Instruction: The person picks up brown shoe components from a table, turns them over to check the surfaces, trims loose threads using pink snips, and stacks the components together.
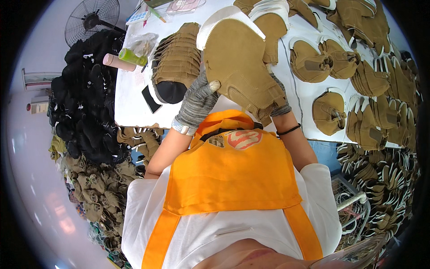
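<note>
Over the white table (134, 114) I hold up a brown shoe upper (237, 58) with a white toothed edging along its top. My left hand (197, 101), in a grey fingerless glove, grips its left edge with the thumb on the front. Wearing a like glove, my right hand (283, 105) has hold of its lower right side; most of those fingers are hidden behind the upper. Just left of it stands a row of overlapping brown uppers (177, 56), with a black piece (170, 92) at its near end. Another brown upper (271, 36) lies partly behind the held one.
A phone (151, 99), a pink cylinder (119, 62) and a green bottle (132, 57) lie at the table's left. Several brown uppers (309, 62) cover the right side. Black shoe pieces (85, 98) are heaped left of the table, and a fan (91, 20) stands behind.
</note>
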Motion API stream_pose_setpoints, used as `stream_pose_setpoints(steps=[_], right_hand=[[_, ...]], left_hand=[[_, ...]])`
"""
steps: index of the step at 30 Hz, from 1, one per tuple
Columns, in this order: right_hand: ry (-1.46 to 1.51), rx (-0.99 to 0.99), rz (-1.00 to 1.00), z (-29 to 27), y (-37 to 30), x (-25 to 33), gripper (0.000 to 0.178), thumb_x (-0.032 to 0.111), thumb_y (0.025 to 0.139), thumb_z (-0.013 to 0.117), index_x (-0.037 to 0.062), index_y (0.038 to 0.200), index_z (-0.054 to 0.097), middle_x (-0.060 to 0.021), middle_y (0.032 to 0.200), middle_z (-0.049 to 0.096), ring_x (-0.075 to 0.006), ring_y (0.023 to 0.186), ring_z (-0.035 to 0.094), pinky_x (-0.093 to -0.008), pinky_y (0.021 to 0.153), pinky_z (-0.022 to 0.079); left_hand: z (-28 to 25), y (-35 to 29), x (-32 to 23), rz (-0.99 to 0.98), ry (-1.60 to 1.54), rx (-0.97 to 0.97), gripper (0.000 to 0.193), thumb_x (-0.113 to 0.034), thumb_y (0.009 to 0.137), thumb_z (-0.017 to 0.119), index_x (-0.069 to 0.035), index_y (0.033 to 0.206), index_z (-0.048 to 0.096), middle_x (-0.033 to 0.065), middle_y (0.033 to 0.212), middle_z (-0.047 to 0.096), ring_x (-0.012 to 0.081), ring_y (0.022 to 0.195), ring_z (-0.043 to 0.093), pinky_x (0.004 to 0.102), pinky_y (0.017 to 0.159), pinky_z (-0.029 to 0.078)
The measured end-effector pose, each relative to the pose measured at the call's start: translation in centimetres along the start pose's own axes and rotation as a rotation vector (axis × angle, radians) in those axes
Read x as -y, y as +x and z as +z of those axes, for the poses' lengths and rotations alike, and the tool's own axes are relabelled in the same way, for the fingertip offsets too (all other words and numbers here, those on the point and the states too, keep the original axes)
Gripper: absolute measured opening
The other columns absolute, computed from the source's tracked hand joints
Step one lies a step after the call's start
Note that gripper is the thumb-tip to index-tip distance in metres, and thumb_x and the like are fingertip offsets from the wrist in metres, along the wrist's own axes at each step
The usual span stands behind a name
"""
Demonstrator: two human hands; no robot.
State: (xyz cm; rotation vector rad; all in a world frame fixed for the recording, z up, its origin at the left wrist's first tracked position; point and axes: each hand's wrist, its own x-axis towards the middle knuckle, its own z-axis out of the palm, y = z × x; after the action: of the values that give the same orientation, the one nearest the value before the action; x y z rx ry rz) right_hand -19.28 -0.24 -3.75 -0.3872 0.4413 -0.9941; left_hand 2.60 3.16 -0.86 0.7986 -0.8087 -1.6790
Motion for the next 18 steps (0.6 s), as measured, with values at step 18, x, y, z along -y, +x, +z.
stream_pose_setpoints(steps=[18], right_hand=[[-0.19, -0.026, 0.081, -11.1, 4.4, -5.7, 0.038, 0.029, 0.1, 0.037, 0.0094, 0.133, 0.04, -0.0096, 0.134, 0.047, -0.0222, 0.12, 0.049, -0.035, 0.096, 0.048]], left_hand=[[-2.6, 0.1, 3.2, -0.167, -0.6, -0.171, 0.044, -0.015, 0.096, 0.051, -0.004, 0.136, 0.041, 0.0127, 0.136, 0.047, 0.0278, 0.127, 0.044, 0.0424, 0.107, 0.037]])
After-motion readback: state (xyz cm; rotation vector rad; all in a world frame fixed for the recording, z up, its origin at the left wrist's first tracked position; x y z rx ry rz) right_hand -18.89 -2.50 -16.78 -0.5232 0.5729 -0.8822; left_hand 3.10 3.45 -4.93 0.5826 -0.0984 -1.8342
